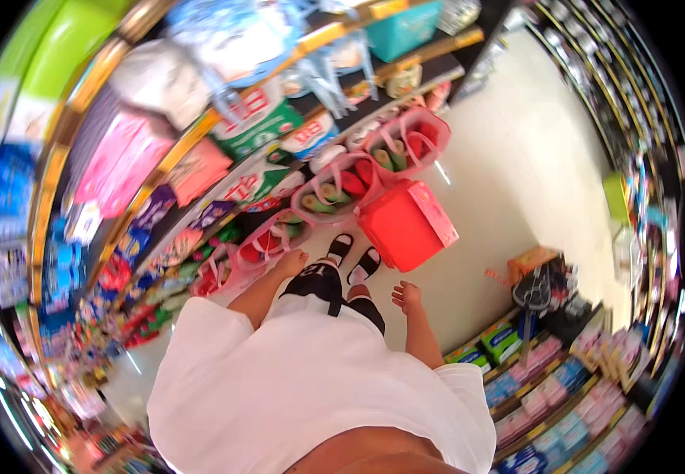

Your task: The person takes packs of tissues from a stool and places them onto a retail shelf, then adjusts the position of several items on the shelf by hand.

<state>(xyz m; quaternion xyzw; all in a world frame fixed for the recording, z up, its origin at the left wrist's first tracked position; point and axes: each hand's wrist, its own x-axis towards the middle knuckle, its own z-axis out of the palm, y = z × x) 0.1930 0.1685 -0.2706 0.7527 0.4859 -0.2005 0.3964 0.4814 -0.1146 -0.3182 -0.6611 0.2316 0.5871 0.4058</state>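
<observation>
Packed shelving point(56, 154) climbs left of the red box point(396, 225); pink bags point(431, 122) line up just beside that box; your left hand point(291, 263) is left of it, near the bags, spread or closed I can't tell; your right hand point(408, 295), this side of the box, has fingers loosely spread.

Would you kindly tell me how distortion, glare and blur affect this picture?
In the head view, the left shelf edge curves along the dark rim; pale glare streaks mark the floor; the upper-left white package looks smeared, while the red box appears crisper.
</observation>
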